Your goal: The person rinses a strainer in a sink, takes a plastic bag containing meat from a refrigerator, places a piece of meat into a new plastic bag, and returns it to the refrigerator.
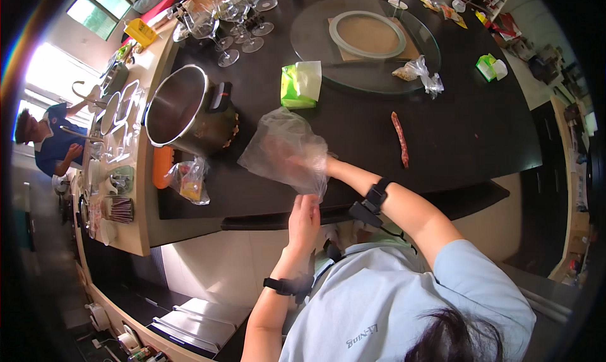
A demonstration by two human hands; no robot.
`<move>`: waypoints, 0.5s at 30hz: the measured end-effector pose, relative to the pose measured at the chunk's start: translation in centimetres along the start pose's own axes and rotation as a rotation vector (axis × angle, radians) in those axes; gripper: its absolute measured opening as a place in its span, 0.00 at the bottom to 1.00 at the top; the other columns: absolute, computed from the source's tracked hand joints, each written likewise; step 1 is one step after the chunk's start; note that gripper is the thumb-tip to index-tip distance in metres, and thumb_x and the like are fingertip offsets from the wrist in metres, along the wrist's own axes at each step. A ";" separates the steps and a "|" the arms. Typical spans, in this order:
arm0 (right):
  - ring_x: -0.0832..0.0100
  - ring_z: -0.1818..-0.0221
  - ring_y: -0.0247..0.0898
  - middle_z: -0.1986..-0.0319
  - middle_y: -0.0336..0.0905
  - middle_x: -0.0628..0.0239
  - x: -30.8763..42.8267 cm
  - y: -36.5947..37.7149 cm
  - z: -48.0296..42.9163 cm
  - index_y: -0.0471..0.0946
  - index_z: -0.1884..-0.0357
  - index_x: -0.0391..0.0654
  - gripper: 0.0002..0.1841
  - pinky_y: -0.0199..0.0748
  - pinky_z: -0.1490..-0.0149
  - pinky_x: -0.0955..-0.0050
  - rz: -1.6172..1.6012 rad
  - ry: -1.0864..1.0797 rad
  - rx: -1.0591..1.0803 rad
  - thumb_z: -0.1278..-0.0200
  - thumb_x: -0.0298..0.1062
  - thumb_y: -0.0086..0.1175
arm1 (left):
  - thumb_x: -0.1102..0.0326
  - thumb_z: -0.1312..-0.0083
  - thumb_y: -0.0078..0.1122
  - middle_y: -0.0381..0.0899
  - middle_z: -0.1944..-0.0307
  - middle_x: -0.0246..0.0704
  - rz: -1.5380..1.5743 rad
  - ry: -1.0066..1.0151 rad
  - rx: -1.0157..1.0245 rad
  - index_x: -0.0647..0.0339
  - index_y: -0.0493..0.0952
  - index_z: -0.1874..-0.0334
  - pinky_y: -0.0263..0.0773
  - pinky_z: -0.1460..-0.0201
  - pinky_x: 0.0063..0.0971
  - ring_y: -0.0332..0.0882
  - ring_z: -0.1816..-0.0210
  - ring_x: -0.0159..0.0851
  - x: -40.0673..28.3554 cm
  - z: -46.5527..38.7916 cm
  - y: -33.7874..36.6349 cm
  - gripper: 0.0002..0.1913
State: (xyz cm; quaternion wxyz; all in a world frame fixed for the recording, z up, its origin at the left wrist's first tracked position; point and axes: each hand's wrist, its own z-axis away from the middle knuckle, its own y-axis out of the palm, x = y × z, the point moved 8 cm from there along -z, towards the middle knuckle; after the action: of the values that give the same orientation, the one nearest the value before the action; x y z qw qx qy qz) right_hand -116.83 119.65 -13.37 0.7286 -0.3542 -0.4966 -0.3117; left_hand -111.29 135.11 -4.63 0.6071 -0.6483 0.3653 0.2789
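A clear plastic bag (279,144) lies over the dark tabletop in front of me. My left hand (304,217) pinches the bag's rim at its near corner. My right hand (310,163) is inside the bag up to the wrist; its fingers show only faintly through the film, beside something reddish that I cannot make out. To the right of the bag, a thin dried sausage (400,139) lies alone on the table. A green tissue pack (297,88) stands just beyond the bag.
Left of the bag stands a large steel pot (210,130), near an orange object (162,167) and a small bag with a yellow packet (191,184). Wine glasses (228,56), a glass turntable (303,44) and a knotted bag (414,70) are farther back. Another person (59,137) is at the sink.
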 end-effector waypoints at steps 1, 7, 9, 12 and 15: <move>0.68 0.65 0.76 0.68 0.80 0.63 0.3 -1.4 0.8 0.79 0.63 0.38 0.19 0.73 0.61 0.66 0.282 -0.134 -0.130 0.44 0.47 0.58 | 0.80 0.40 0.50 0.68 0.63 0.41 0.007 -0.002 0.007 0.64 0.69 0.56 0.72 0.66 0.28 0.75 0.68 0.41 0.1 0.2 0.0 0.10; 0.62 0.43 0.64 0.43 0.63 0.56 -1.4 -3.6 13.1 0.61 0.38 0.40 0.27 0.63 0.40 0.65 0.186 -0.193 -0.156 0.40 0.32 0.52 | 0.76 0.45 0.58 0.67 0.60 0.42 -0.327 0.085 -0.068 0.63 0.68 0.61 0.70 0.69 0.34 0.72 0.64 0.47 1.3 1.4 0.7 0.11; 0.58 0.39 0.59 0.41 0.61 0.52 -0.8 -3.2 16.7 0.64 0.41 0.40 0.26 0.60 0.38 0.67 0.129 -0.215 -0.128 0.43 0.30 0.53 | 0.75 0.45 0.57 0.68 0.62 0.43 -0.324 0.071 -0.035 0.62 0.68 0.62 0.69 0.66 0.38 0.72 0.65 0.49 2.5 1.6 1.6 0.10; 0.65 0.53 0.71 0.51 0.71 0.58 -3.2 -3.8 21.1 0.68 0.46 0.42 0.21 0.69 0.51 0.70 0.228 0.020 -0.095 0.43 0.30 0.54 | 0.74 0.45 0.56 0.70 0.64 0.42 -0.201 -0.025 0.144 0.62 0.67 0.64 0.68 0.65 0.42 0.72 0.66 0.50 3.8 2.1 3.0 0.09; 0.71 0.71 0.73 0.65 0.76 0.65 -2.6 -7.6 23.0 0.72 0.57 0.42 0.13 0.72 0.64 0.72 0.170 0.105 -0.445 0.43 0.33 0.57 | 0.75 0.46 0.57 0.71 0.69 0.39 -0.046 -0.095 0.310 0.61 0.68 0.63 0.69 0.67 0.38 0.73 0.68 0.46 3.7 2.7 4.1 0.10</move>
State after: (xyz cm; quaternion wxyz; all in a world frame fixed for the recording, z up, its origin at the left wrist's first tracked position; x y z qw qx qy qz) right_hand -135.35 134.64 -8.39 0.6810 -0.5297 -0.3457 -0.3689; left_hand -112.25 137.28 -10.24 0.7228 -0.5410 0.3597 0.2356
